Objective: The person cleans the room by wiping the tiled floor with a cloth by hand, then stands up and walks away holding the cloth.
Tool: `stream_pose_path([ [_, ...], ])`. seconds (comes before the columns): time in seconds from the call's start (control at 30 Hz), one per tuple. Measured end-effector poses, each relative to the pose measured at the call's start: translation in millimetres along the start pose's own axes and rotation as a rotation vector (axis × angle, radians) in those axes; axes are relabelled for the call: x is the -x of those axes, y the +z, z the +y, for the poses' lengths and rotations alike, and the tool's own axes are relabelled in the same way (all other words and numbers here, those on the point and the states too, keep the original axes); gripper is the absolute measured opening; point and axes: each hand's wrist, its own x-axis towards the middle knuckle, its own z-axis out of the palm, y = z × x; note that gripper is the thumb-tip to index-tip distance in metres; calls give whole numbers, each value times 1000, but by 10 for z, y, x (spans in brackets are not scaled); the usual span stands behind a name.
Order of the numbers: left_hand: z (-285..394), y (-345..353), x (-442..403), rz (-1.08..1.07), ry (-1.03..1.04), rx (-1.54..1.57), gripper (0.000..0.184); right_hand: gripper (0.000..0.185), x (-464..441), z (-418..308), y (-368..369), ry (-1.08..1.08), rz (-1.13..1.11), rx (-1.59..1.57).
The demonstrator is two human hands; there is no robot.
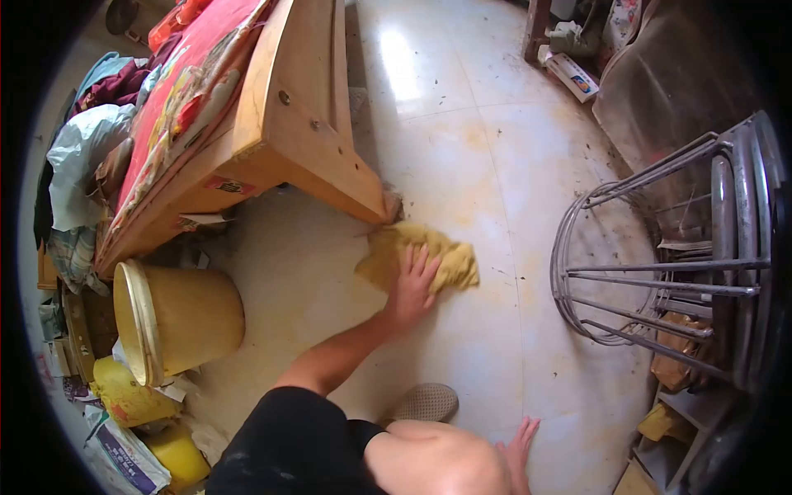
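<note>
A crumpled mustard-yellow cloth (455, 266) lies on the floor beside the foot of the wooden bed's leg (381, 202). My left hand (414, 285) presses down on it, fingers stretched forward over the fabric, with part of the cloth bunched beside the thumb. Its underside and the palm are hidden. My right hand (520, 445) rests on the floor beside my bent knee. Those fingers are stretched out and hold nothing; the knee covers part of the hand.
The wooden bed frame (289, 99) stands front left, with a yellow bucket (194, 318) tipped on its side below it. Metal-framed stools (660, 272) occupy the right side, near a low shelf (689, 421). Dirt specks and brownish stains mark the pale tiled floor (462, 148).
</note>
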Motion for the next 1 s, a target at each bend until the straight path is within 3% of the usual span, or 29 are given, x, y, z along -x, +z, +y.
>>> stream_pose_path([
  [0.07, -44, 159, -556, 41, -50, 34, 78, 96, 17, -15, -88, -7, -43, 31],
  [0.13, -49, 233, -1089, 86, -224, 6, 82, 96, 9, -34, -148, -12, -78, 49],
  [0.27, -204, 176, -1923, 2, -272, -27, 83, 96, -31, -27, -185, -13, -119, 103],
  [0.3, -277, 22, -2079, -48, -416, -44, 81, 97, 1, 2, -181, -7, -136, 125],
  [0.33, -369, 13, -2186, 74, -601, -49, 78, 98, 21, 34, -186, -21, -141, 124],
  [0.4, -561, -132, -2441, 127, -1037, 217, 74, 100, -5, 63, -216, -60, -145, 119],
  [0.5, -480, -192, -2371, 53, -940, 199, 71, 104, -33, 46, -262, -64, -192, 66],
  [0.63, 159, -3, -1851, -49, -602, 83, 71, 108, -60, 92, -239, -30, -249, 51],
  [0.7, 450, 145, -1354, 34, -356, 76, 70, 109, -56, 18, -290, -15, -247, 48],
  [0.8, 475, 66, -557, -92, -62, 119, 72, 110, -54, 97, -244, -47, -238, 111],
  [0.9, -50, -13, 187, -118, 55, -23, 78, 110, -61, -52, -320, 32, -273, 108],
  [1.0, -760, -253, 855, -13, -223, -141, 77, 106, -41, -66, -308, 52, -248, 58],
])
